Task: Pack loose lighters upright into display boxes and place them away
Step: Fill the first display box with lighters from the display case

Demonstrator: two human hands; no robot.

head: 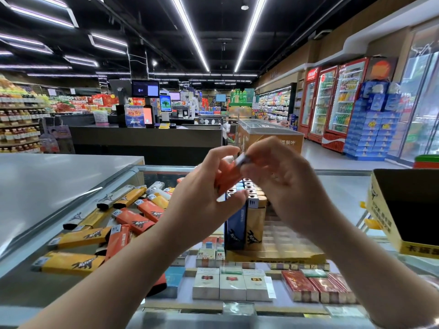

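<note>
Both hands are raised over the glass counter. My left hand [204, 186] grips an orange lighter [228, 179], and my right hand [282, 176] pinches its silver metal top. Just below them stands a yellow display box [255, 224] with several lighters upright in it, blue and gold ones at the front. A heap of loose orange, yellow and white lighters [128, 217] lies on the counter to the left. Partly hidden by my left forearm are some of the loose ones.
An empty yellow display box [389, 217] with a dark inside sits at the right edge of the glass counter [342, 186]. Cigarette packs [232, 283] show under the glass. A grey steel surface [47, 186] lies to the left. Shop checkout and fridges stand behind.
</note>
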